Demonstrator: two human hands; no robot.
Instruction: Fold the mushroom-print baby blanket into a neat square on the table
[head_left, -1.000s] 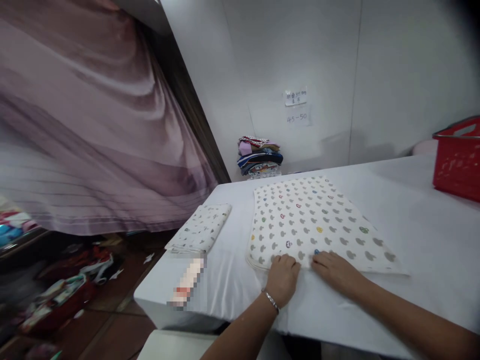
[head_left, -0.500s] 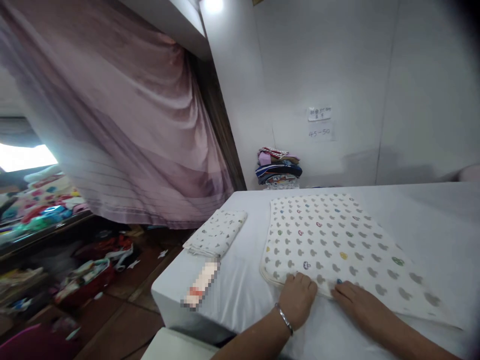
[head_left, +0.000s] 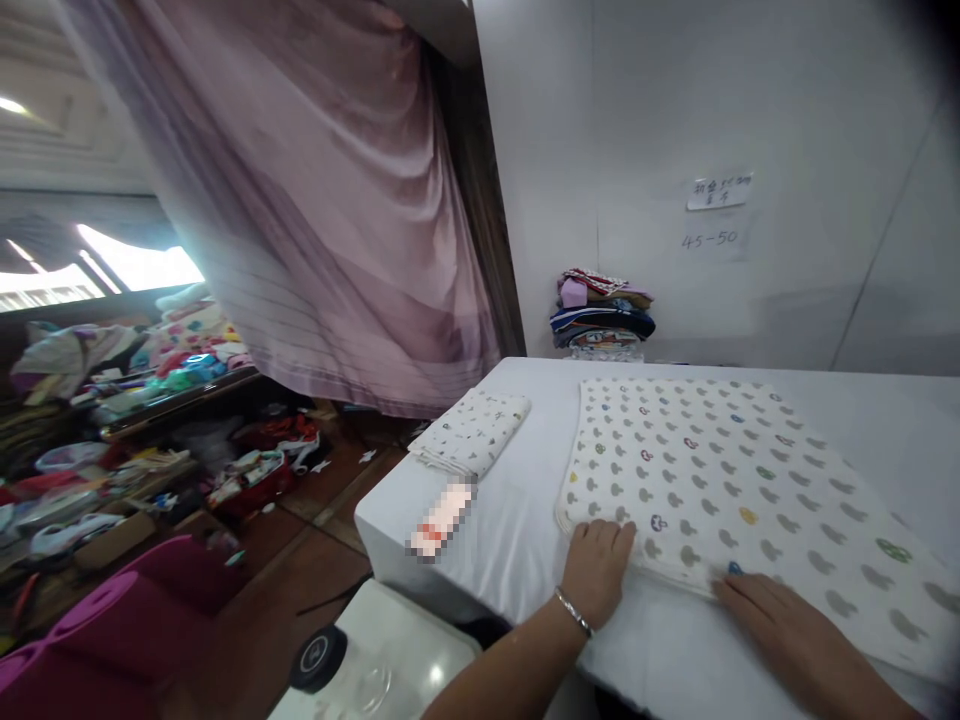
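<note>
A white cloth printed with rows of grey mushroom-like shapes, a few of them coloured, lies spread flat and layered on the white-covered table. My left hand, with a silver bracelet at the wrist, rests its fingertips on the near left edge of the cloth, fingers slightly apart. Further right along that edge, my right hand lies low with fingers stretched over the cloth. Both thumbs are mostly hidden. Left of these sits a smaller folded white cloth with a small print.
A pixelated strip lies near the table's left corner. Folded fabrics are stacked by the wall. A pale machine-like surface with a black knob stands below the table edge. Pink rolls and cluttered shelves are at left, under a hanging curtain.
The view has swung left, so table and cloths appear further right and the pale surface with its knob shows. Both hands stay at the cloth's near edge, the right one slightly further from the left.
</note>
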